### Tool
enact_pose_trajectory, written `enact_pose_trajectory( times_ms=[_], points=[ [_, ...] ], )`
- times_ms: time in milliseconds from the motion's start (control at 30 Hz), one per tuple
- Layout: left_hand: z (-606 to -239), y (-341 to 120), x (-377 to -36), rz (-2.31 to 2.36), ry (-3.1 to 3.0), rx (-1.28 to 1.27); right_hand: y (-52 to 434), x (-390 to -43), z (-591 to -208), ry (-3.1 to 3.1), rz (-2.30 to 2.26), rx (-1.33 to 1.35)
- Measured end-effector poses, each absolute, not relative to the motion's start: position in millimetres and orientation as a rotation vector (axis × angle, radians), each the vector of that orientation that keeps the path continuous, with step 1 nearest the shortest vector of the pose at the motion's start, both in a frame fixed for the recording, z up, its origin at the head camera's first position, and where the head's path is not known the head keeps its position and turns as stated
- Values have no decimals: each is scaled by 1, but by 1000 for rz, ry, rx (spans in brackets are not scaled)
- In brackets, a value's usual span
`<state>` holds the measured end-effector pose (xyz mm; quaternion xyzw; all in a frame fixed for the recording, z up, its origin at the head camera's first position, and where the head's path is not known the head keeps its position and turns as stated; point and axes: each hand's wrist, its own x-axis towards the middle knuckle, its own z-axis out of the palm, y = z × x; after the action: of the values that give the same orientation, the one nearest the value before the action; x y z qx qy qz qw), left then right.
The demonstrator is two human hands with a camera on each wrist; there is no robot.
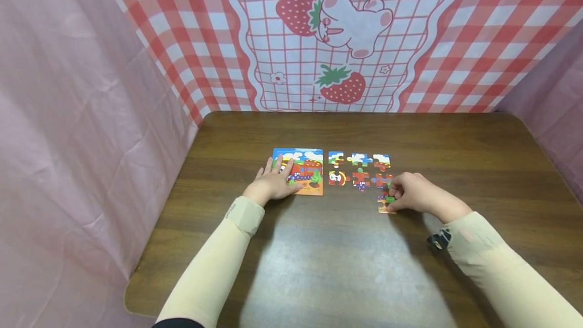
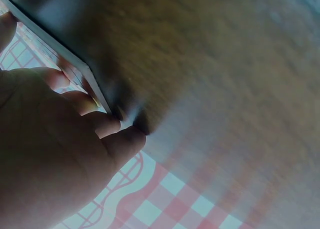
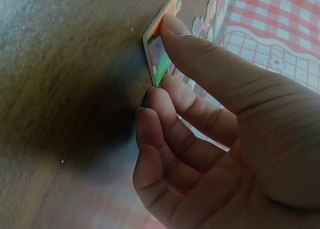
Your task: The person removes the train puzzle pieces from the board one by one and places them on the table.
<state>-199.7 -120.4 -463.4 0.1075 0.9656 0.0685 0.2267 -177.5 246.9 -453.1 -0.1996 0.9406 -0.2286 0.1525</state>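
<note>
In the head view my left hand lies with fingers spread on a colourful picture board. In the left wrist view the fingers of that left hand rest along the board's edge. At the lower right of a group of loose jigsaw pieces, my right hand pinches a puzzle piece with orange and green on it. The right wrist view shows the thumb on this puzzle piece and the index fingertip at its other side, the other fingers of the right hand curled. The hand partly covers the piece.
Several more puzzle pieces lie in two spaced rows between the board and my right hand. All sit on a brown wooden table. A red-and-white checked cloth hangs behind, and a pink curtain hangs at the left.
</note>
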Motion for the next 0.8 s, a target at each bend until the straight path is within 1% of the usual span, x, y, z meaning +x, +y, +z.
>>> enact_pose_trajectory(
  times_ms=[400,533,633,800],
  points=[
    [-464,-120,-200,184,2651,288,246,-175,-449,2689,-669,-545],
    [-468,-120,-202,209,2633,281,247,-175,-448,2644,-678,-515],
    [-477,-122,-207,226,2633,283,247,-175,-446,2622,-676,-514],
    [-477,-123,-207,217,2635,272,244,-178,-441,2649,-681,-543]
  ],
)
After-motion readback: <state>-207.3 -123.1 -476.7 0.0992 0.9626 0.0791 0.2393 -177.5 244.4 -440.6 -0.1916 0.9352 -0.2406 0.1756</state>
